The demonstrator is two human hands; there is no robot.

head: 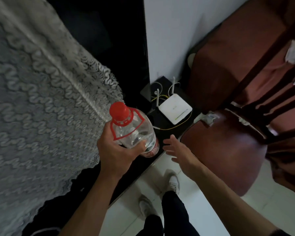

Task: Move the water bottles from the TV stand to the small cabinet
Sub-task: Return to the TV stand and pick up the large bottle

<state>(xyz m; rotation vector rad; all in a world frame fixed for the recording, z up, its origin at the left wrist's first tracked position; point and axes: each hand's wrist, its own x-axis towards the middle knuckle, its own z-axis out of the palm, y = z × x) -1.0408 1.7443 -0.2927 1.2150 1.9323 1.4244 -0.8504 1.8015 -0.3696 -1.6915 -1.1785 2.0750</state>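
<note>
A large clear water bottle with a red cap and red handle ring is lifted over the dark TV stand, seen from above. My left hand grips its shoulder from the left side. My right hand hovers just right of the bottle with fingers spread, holding nothing and not touching it. The bottle's lower part shows a red label. No small cabinet is in view.
A white router with antennas and cables sits on the stand behind the bottle. A lace cloth drapes the left side. A brown wooden chair stands close on the right. White floor tiles and my shoes are below.
</note>
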